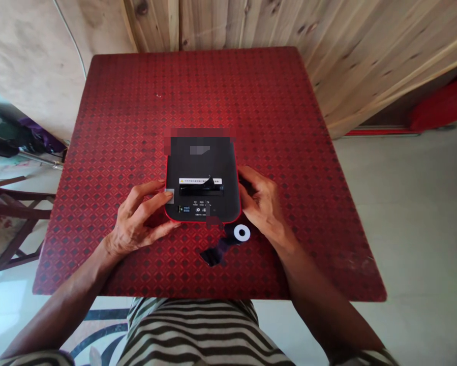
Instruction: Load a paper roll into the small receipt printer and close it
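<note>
In the middle of the table sits a black box-shaped device (201, 165) with a red rim. Its top has a long slot near the front, a white warning label, small printed icons and a little display; a dark strip sticks up from the slot. My left hand (139, 216) grips its left side, one finger on the front left corner and the thumb by the front edge. Curled fingers of my right hand (264, 203) press its right side, partly hidden. In front lies a roll (242, 233) with a white ring-shaped end and a dark strip (213, 255) trailing from it.
The table (110, 101) has a red patterned covering, and a tiny pale scrap (158, 95) lies on it. Wooden planks (232, 25) stand behind the far edge. At the left is a dark wooden chair or stool (14, 223); a red object (442, 107) is at the right.
</note>
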`<state>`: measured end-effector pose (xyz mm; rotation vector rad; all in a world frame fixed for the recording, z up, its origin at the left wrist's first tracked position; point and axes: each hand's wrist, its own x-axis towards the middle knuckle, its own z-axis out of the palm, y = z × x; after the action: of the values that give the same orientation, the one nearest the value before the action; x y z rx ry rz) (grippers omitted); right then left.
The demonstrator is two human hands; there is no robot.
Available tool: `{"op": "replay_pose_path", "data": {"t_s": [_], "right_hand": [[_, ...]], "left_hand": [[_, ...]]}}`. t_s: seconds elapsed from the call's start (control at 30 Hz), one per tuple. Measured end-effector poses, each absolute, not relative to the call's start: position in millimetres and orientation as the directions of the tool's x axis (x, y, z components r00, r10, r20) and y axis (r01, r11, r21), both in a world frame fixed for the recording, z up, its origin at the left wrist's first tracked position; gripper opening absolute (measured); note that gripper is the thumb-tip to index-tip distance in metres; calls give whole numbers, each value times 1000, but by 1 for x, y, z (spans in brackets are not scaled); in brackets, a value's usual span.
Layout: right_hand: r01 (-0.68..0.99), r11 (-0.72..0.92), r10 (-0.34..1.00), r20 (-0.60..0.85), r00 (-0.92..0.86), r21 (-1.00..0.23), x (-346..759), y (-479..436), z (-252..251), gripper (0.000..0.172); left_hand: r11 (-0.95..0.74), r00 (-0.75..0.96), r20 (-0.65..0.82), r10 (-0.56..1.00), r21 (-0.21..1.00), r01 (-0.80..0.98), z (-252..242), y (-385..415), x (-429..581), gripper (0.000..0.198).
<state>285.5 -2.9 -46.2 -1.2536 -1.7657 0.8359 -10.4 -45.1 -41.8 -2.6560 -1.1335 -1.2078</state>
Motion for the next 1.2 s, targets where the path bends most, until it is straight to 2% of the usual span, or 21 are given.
{"op": "replay_pose_path", "data": {"t_s": [0.3,0.7,0.97,1.2], "right_hand": [[443,311,949,249,-194,-841,287,-2,-49,27],[462,274,960,208,-189,-843,287,-4,-47,26],[409,263,964,218,-153,-874,285,-6,-46,26],[423,293,954,233,-190,-857,287,-3,-49,28]], "left_hand": [[-713,425,646,634,275,645,-41,-46,-11,64],[-684,385,593,707,434,587,-30,-41,-9,54],[-683,389,577,718,479,552,-30,-40,-8,50],[-712,394,619,679,425,559,-39,-41,-9,55]]}}
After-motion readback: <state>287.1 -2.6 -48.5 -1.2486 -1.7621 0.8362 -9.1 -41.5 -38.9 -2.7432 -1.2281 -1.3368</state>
